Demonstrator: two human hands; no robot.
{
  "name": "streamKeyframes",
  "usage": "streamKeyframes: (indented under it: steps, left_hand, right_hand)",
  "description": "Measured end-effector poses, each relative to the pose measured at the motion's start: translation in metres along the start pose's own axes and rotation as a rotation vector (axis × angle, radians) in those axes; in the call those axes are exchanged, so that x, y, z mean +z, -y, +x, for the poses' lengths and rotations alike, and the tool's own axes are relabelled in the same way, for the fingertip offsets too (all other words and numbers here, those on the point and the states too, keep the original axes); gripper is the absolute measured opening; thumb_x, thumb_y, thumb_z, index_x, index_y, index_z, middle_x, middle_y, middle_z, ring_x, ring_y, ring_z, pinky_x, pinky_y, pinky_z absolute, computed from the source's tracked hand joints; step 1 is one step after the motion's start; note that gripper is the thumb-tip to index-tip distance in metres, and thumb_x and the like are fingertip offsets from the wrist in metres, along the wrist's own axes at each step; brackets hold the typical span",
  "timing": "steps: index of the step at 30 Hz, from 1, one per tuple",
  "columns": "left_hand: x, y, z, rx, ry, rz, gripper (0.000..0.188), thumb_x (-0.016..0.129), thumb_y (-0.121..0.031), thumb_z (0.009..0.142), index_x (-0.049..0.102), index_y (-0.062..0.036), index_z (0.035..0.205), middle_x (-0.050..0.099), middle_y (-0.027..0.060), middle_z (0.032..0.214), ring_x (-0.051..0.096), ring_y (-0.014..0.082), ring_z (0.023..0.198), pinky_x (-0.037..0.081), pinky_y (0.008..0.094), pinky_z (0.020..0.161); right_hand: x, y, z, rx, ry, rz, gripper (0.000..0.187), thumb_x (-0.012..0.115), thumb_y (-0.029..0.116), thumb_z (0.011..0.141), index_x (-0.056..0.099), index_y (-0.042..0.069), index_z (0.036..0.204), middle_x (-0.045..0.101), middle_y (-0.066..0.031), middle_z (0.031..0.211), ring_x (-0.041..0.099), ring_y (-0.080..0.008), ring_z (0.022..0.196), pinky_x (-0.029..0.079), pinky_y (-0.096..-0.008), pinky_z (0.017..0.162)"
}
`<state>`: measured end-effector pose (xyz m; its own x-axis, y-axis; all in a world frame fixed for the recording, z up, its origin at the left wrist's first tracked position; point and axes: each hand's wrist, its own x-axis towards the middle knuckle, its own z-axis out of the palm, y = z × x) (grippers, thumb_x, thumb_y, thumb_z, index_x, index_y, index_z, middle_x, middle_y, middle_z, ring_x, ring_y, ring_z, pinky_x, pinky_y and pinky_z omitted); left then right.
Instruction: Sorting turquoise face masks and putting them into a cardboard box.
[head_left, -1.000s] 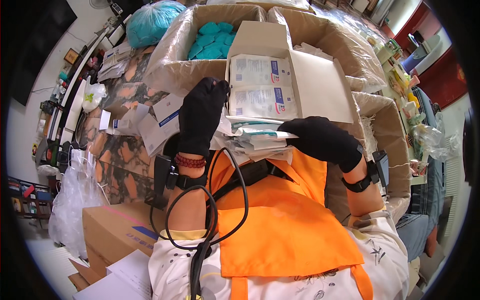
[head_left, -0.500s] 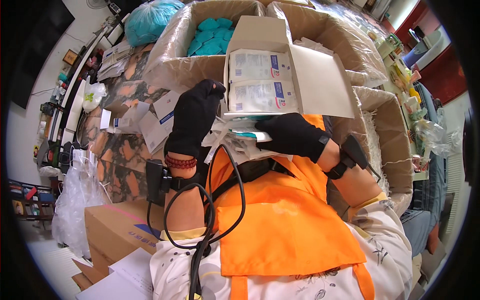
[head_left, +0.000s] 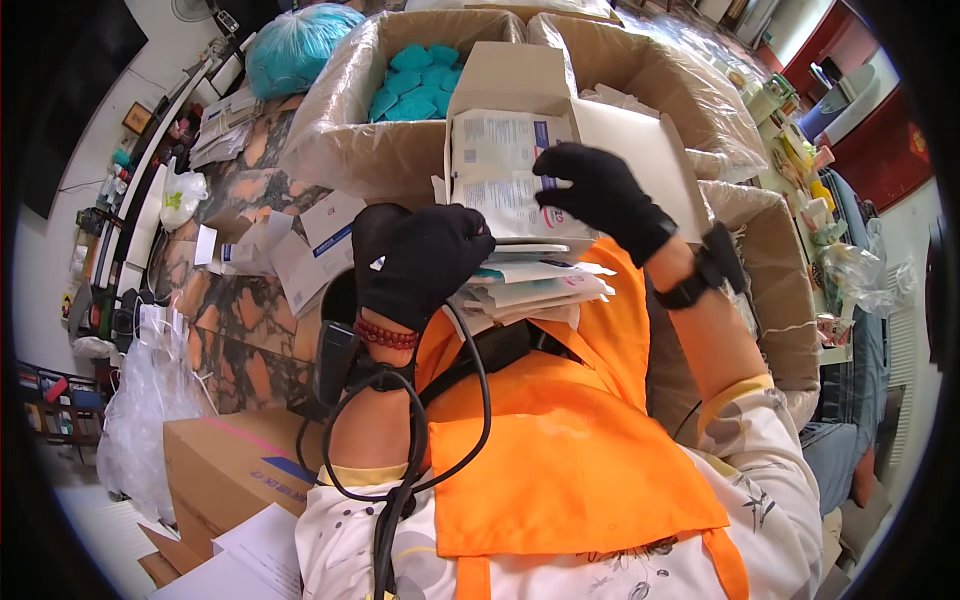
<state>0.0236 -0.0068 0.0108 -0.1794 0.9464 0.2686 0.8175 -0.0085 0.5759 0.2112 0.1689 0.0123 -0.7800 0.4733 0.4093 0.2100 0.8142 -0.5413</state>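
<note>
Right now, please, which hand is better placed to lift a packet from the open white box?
Probably the right hand: it appears open over the packets in the white box, while the left hand is curled near its corner.

Small print on white packets; blue lettering on brown cardboard box.

Television and fan suggest a home.

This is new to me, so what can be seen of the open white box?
The white box looks like cardboard, its flaps spread far and right. White printed packets lie inside. Plastic-lined cartons stand beyond it. The right grip is over it, the left grip by its near left corner; contact unclear.
</note>
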Motion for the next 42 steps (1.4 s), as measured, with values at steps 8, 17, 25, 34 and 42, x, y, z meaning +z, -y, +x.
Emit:
streamKeyframes:
  steps: [8,17,25,34,42]
  left_hand:
    - [-0.016,-0.008,-0.001,-0.102,0.170,0.001,0.027,0.064,-0.032,0.087,0.076,-0.0081,0.091,0.073,0.0131,0.086,0.070,0.0296,0.077,0.055,0.0378,0.073]
    - [0.007,-0.002,-0.002,0.077,-0.182,0.187,0.024,0.077,-0.035,0.080,0.076,-0.0159,0.095,0.068,0.0079,0.066,0.068,0.0275,0.061,0.052,0.0352,0.064]
    - [0.005,0.018,0.052,0.241,-0.502,-0.022,0.040,0.078,-0.023,0.086,0.064,-0.0024,0.117,0.071,0.0133,0.103,0.070,0.0224,0.094,0.055,0.0328,0.083]
    - [0.029,0.013,0.060,0.283,-0.354,-0.276,0.029,0.068,-0.030,0.094,0.071,-0.0016,0.100,0.072,0.0195,0.090,0.070,0.0351,0.084,0.054,0.0386,0.071]
    - [0.041,-0.006,0.060,0.040,-0.323,-0.417,0.025,0.065,-0.027,0.095,0.074,-0.0041,0.094,0.070,0.0171,0.076,0.069,0.0352,0.073,0.052,0.0395,0.066]
  right_hand:
    - [0.047,-0.027,0.013,-0.084,0.478,-0.396,0.050,0.079,0.025,0.073,0.066,0.006,0.118,0.067,-0.0174,0.108,0.066,-0.0373,0.102,0.054,-0.0440,0.090]
    - [0.008,-0.015,0.020,0.209,0.190,-0.286,0.028,0.070,0.011,0.085,0.071,0.009,0.112,0.072,-0.0159,0.099,0.070,-0.0334,0.093,0.056,-0.0392,0.086]
    - [-0.031,-0.006,0.026,0.060,0.100,-0.264,0.031,0.070,0.012,0.088,0.070,0.005,0.119,0.072,-0.0178,0.105,0.070,-0.0325,0.092,0.056,-0.0364,0.086]
    - [-0.034,0.012,0.024,0.073,0.163,0.004,0.029,0.070,0.025,0.091,0.072,0.006,0.113,0.072,-0.0178,0.099,0.070,-0.0349,0.091,0.056,-0.0385,0.086]
    - [-0.006,0.037,0.014,-0.005,0.076,-0.186,0.017,0.066,0.025,0.089,0.075,0.010,0.089,0.072,-0.0137,0.083,0.069,-0.0339,0.079,0.055,-0.0420,0.072]
